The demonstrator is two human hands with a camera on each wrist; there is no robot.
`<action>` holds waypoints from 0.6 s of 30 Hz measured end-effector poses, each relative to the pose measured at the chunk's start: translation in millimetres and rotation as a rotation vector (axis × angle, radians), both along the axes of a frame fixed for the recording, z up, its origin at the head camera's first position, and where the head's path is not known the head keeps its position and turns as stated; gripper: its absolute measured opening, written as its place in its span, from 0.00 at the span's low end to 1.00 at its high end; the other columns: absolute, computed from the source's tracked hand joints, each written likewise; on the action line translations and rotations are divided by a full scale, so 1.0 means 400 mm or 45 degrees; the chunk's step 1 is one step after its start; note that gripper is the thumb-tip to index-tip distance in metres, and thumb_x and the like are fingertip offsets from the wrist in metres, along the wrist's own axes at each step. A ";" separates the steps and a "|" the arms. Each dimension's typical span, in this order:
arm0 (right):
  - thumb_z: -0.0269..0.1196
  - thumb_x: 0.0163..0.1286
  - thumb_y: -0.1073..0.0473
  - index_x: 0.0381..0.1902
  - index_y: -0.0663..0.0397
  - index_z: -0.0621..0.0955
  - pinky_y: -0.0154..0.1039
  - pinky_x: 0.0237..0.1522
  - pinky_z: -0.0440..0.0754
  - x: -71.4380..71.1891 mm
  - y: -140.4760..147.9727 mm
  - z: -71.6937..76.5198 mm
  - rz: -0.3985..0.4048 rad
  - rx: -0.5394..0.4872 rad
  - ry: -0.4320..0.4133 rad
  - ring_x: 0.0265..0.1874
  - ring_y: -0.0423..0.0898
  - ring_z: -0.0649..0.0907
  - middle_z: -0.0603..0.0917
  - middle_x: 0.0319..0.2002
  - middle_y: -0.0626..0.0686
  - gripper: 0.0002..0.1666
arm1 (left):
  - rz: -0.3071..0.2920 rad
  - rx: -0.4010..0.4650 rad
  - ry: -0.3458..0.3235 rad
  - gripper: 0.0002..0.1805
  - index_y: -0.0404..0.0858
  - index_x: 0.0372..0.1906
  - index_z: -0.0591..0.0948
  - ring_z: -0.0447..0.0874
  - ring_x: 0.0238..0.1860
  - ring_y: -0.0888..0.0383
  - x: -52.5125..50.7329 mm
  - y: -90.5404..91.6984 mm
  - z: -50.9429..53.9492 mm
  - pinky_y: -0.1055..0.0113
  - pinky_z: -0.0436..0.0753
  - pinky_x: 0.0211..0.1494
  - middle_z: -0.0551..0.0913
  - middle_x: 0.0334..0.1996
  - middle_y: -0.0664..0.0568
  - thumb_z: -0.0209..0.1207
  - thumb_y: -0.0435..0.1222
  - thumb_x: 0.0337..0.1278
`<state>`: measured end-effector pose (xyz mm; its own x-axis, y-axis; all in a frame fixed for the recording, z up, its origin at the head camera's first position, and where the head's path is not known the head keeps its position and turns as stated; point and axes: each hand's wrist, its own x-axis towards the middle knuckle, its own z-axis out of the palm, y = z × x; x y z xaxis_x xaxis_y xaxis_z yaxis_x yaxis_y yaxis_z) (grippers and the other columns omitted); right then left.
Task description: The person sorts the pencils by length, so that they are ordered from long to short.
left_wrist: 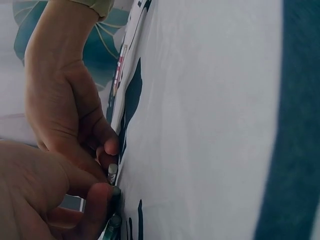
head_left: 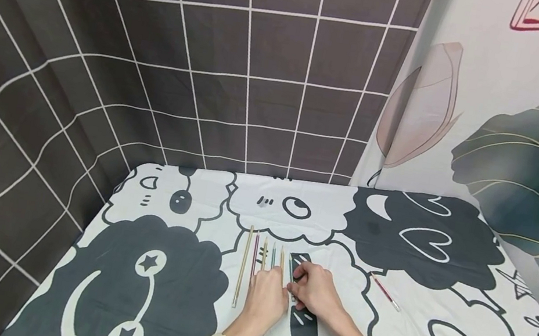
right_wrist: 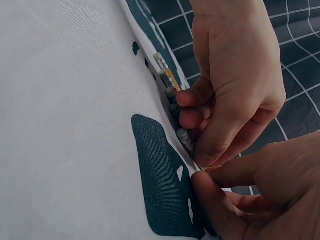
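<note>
Side by side on the patterned cloth lie several pencils, among them a yellow pencil (head_left: 241, 269) at the left, a red pencil (head_left: 254, 254) and a teal pencil (head_left: 291, 268) at the right end. My left hand (head_left: 267, 297) bends over the near ends of the row; thumb and forefinger pinch around an eraser-tipped pencil (right_wrist: 183, 137). Against it, my right hand (head_left: 317, 290) pinches the teal pencil near its lower end, fingers curled. In the left wrist view a pale eraser end (left_wrist: 113, 170) shows beside the fingertips. The hands hide most near ends.
Apart to the right lies another red pencil (head_left: 385, 293), set at a slant. The cloth (head_left: 165, 292) has black-and-white cartoon shapes. A dark grid curtain (head_left: 207, 93) hangs behind and at the left, a leaf-print curtain (head_left: 523, 173) at the right.
</note>
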<state>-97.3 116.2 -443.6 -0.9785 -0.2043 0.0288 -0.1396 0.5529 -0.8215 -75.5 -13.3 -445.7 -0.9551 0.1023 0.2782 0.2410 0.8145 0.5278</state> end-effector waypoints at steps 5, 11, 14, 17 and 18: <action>0.68 0.56 0.73 0.31 0.64 0.78 0.36 0.12 0.76 0.001 0.000 0.000 0.002 0.001 0.002 0.07 0.41 0.78 0.77 0.13 0.45 0.08 | -0.003 -0.010 0.010 0.07 0.29 0.26 0.79 0.86 0.25 0.41 0.003 0.001 -0.001 0.59 0.80 0.22 0.81 0.20 0.36 0.67 0.22 0.42; 0.68 0.56 0.73 0.31 0.64 0.78 0.35 0.12 0.76 0.001 0.000 0.001 0.007 -0.003 0.005 0.07 0.42 0.78 0.78 0.13 0.45 0.08 | 0.001 -0.001 -0.007 0.07 0.28 0.27 0.79 0.87 0.25 0.42 0.002 0.004 -0.002 0.60 0.79 0.21 0.82 0.21 0.36 0.67 0.23 0.44; 0.68 0.56 0.73 0.31 0.64 0.78 0.35 0.12 0.76 0.001 0.001 0.002 0.011 -0.008 0.005 0.07 0.42 0.79 0.78 0.13 0.46 0.08 | 0.005 -0.003 -0.013 0.06 0.28 0.28 0.79 0.87 0.26 0.41 0.003 0.004 -0.001 0.60 0.80 0.21 0.82 0.21 0.35 0.67 0.23 0.44; 0.68 0.56 0.73 0.31 0.64 0.78 0.35 0.12 0.75 0.002 0.001 0.002 0.012 -0.008 0.005 0.07 0.43 0.79 0.78 0.13 0.46 0.08 | 0.009 -0.008 -0.006 0.07 0.28 0.28 0.79 0.86 0.26 0.41 0.005 0.003 -0.001 0.59 0.80 0.22 0.82 0.21 0.36 0.67 0.23 0.44; 0.68 0.55 0.73 0.31 0.64 0.78 0.35 0.12 0.75 0.002 0.001 0.003 0.011 -0.007 0.004 0.07 0.43 0.79 0.78 0.13 0.46 0.08 | 0.010 -0.008 -0.004 0.07 0.28 0.28 0.79 0.86 0.26 0.41 0.005 0.003 0.000 0.59 0.80 0.22 0.81 0.20 0.36 0.68 0.23 0.43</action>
